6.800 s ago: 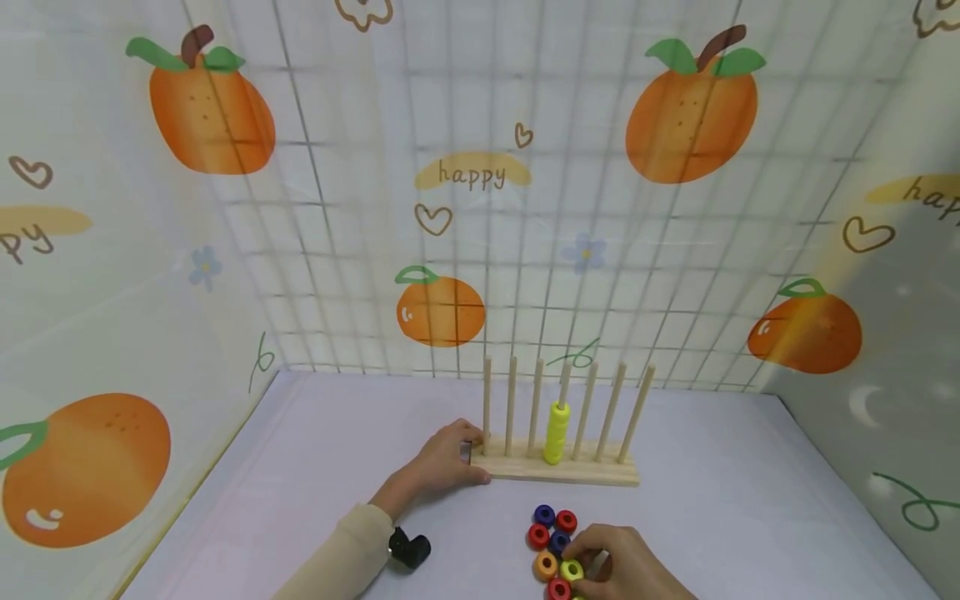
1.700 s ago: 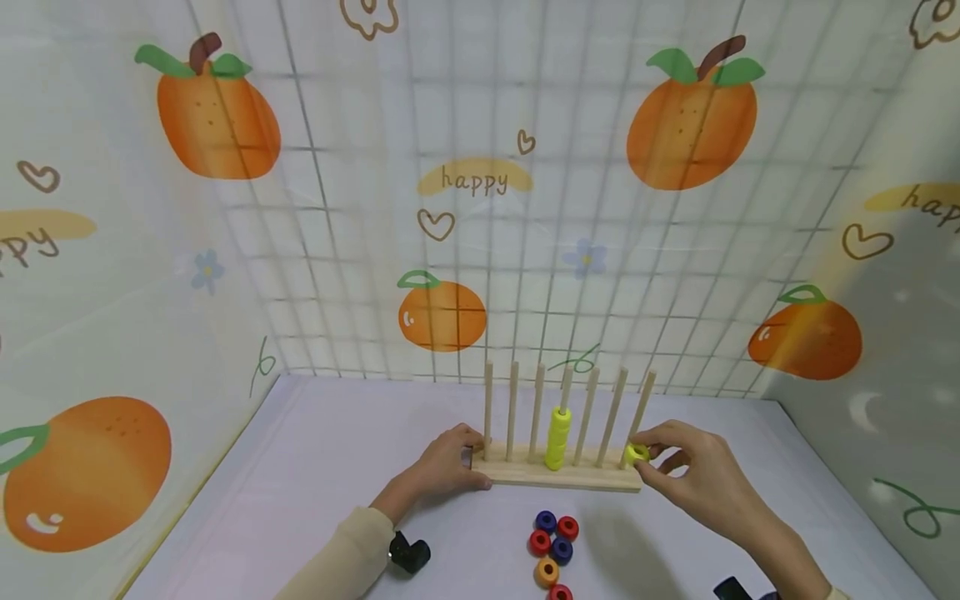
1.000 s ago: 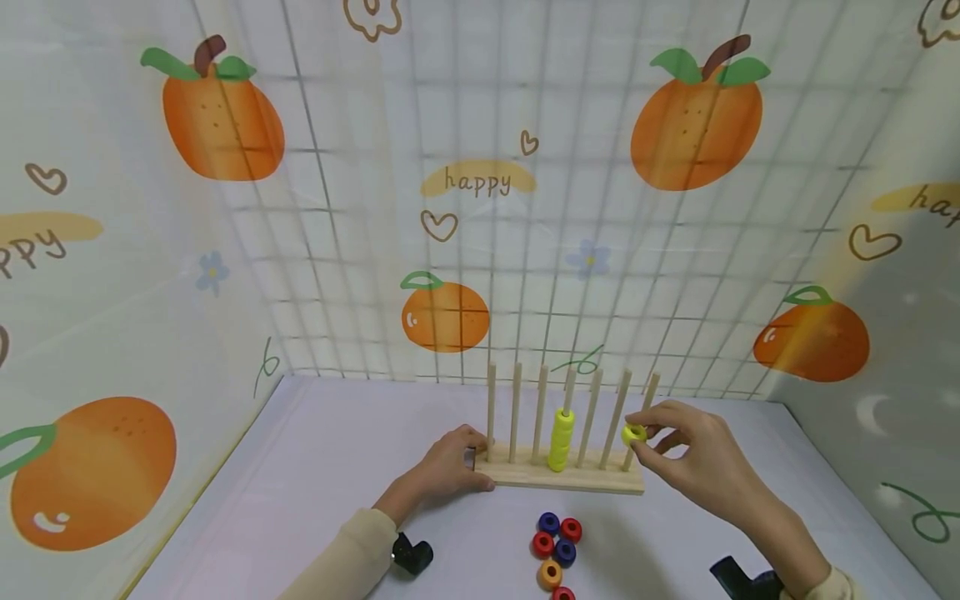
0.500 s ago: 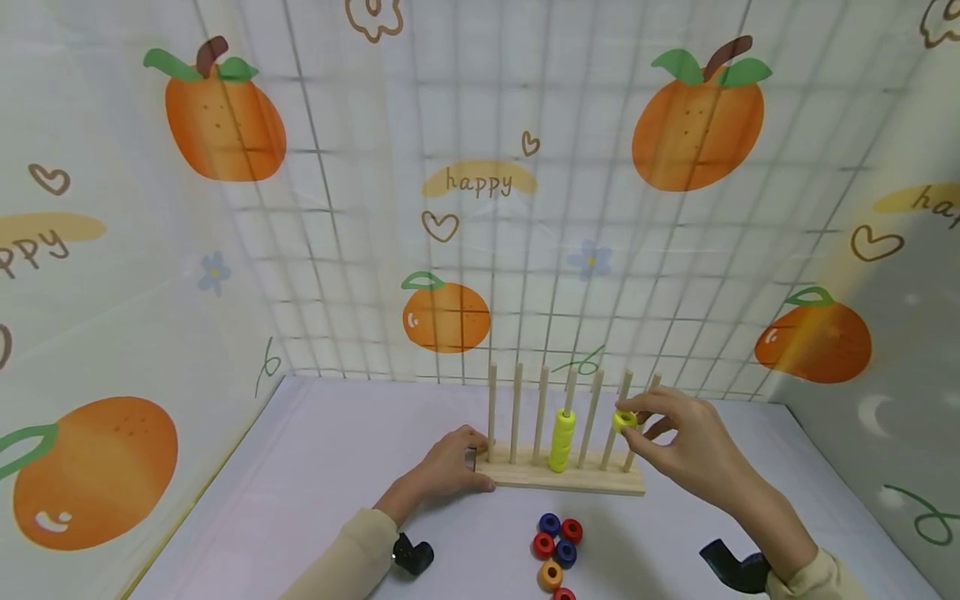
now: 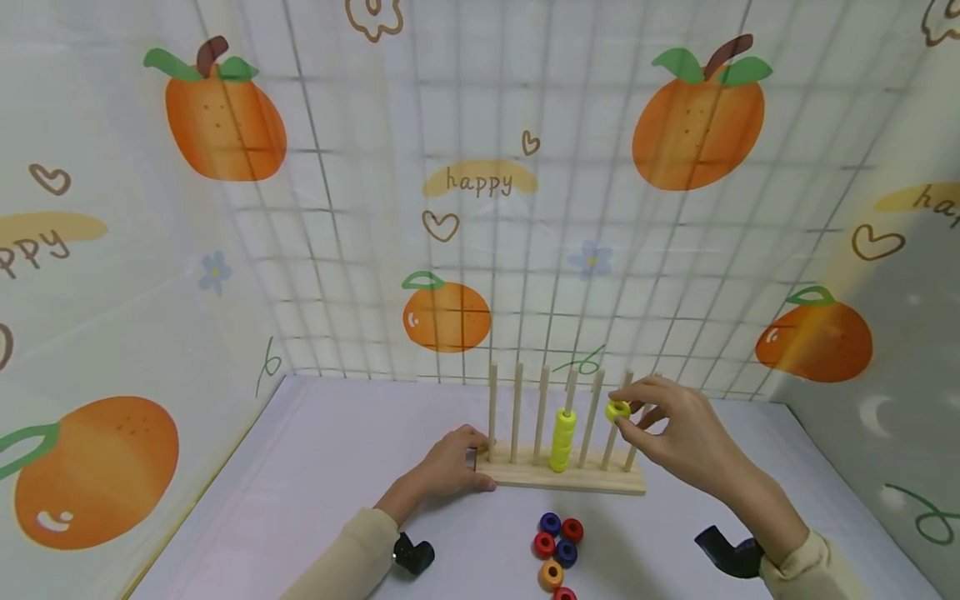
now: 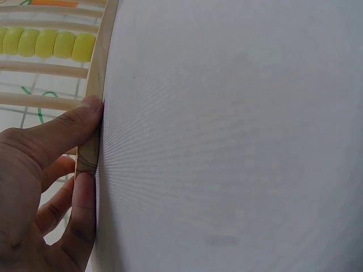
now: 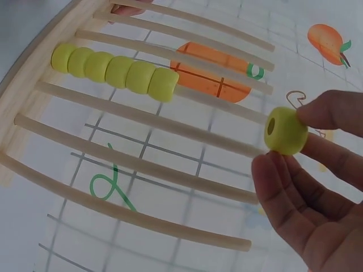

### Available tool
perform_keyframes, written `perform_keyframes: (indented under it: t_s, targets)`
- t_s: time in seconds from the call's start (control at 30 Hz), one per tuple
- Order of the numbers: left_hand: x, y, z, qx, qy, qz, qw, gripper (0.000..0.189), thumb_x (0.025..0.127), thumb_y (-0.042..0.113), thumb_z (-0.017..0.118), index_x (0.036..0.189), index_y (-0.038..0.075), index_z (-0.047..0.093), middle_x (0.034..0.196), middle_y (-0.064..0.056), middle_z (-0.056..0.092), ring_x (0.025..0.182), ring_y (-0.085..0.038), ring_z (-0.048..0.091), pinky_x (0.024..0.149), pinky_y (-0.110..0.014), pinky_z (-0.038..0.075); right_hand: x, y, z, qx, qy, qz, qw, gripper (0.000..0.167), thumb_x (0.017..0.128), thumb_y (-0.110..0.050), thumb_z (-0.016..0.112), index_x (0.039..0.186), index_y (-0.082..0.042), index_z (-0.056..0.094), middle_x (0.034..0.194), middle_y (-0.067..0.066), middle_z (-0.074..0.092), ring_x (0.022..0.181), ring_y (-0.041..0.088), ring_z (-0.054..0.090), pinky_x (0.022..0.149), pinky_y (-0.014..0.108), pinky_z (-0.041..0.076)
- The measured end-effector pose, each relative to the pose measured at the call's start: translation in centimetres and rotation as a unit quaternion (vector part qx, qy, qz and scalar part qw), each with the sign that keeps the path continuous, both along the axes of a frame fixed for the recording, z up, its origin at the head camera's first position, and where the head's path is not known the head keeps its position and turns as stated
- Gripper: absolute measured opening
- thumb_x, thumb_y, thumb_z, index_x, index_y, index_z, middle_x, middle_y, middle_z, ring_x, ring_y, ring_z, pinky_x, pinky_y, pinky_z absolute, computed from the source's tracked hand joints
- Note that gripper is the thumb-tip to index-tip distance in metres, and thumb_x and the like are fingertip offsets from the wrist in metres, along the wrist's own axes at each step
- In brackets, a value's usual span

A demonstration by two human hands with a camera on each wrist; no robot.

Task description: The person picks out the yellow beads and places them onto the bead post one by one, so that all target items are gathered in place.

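Note:
A wooden peg stand with a row of upright pegs stands on the table. Yellow beads are stacked on its middle peg. My left hand grips the left end of the base; the left wrist view has the thumb on one face and fingers on the other. Between thumb and fingertips, my right hand pinches one yellow bead. That bead is held up near the pegs right of the stack. In the right wrist view its hole shows, and no peg passes through it.
In front of the stand lie loose beads: blue, red and orange, several in all. The lowest red one is cut off by the frame. Black wrist devices sit by both sleeves. A fruit-printed curtain hangs behind.
My right hand has taken a yellow bead from the loose group and carried it to the stand's right end. Since then it has risen and moved left. The left hand keeps its grip.

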State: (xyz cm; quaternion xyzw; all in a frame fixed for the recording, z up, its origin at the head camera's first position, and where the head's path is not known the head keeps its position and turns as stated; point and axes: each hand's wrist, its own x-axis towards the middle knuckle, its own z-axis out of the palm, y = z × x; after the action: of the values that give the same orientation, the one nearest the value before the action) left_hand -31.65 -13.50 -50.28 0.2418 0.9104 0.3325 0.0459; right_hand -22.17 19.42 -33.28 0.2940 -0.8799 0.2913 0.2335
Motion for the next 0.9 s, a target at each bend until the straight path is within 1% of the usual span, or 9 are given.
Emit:
perform_keyframes:
  t_s: [0.2,0.43,0.53,0.7,0.9]
  targets:
    - [0.0,-0.1,0.0,-0.005,0.004,-0.001,1.0000,0.068,0.073,0.038,0.090,0.128,0.006,0.066,0.119,0.001,0.059,0.117,-0.023,0.054,0.099,-0.044,0.045,-0.4,-0.5,-0.1,0.005,-0.020,0.000,0.9998,0.029,0.080,0.002,0.080,0.107,-0.006,0.074,0.098,0.000,0.067,0.069,0.007,0.064,0.060,0.022,0.055]
    - [-0.2,-0.1,0.2,-0.001,0.012,-0.007,0.9999,0.067,0.073,0.037,0.090,0.127,0.005,0.066,0.119,0.001,0.059,0.117,-0.023,0.055,0.100,-0.043,0.045,-0.8,-1.2,0.6,0.012,-0.002,0.015,0.9998,0.030,0.080,0.004,0.079,0.108,-0.007,0.074,0.100,0.000,0.069,0.073,0.007,0.065,0.060,0.023,0.055]
    - [-0.2,-0.1,0.3,-0.001,0.011,-0.005,0.9999,0.068,0.073,0.038,0.090,0.128,0.005,0.066,0.119,0.001,0.059,0.117,-0.023,0.055,0.100,-0.043,0.045,-0.9,-1.5,1.0,0.013,-0.004,0.021,0.9997,0.031,0.081,0.005,0.078,0.109,-0.007,0.074,0.102,0.001,0.070,0.075,0.008,0.065,0.061,0.024,0.055]
    - [-0.1,-0.1,0.3,0.001,0.009,-0.005,0.9999,0.068,0.074,0.037,0.090,0.128,0.005,0.065,0.119,0.001,0.059,0.117,-0.024,0.055,0.100,-0.044,0.044,-1.1,-2.0,1.2,0.013,-0.013,0.027,0.9995,0.030,0.082,0.005,0.077,0.109,-0.006,0.073,0.101,0.000,0.069,0.075,0.009,0.064,0.063,0.026,0.056]
    - [0.1,-0.2,0.1,0.008,0.011,-0.008,0.9999,0.066,0.073,0.036,0.090,0.127,0.004,0.066,0.119,0.000,0.059,0.117,-0.025,0.055,0.100,-0.045,0.044,-1.3,-2.6,1.4,0.018,-0.022,0.027,0.9992,0.029,0.084,0.002,0.076,0.111,-0.007,0.073,0.101,-0.001,0.069,0.072,0.007,0.064,0.063,0.024,0.055]
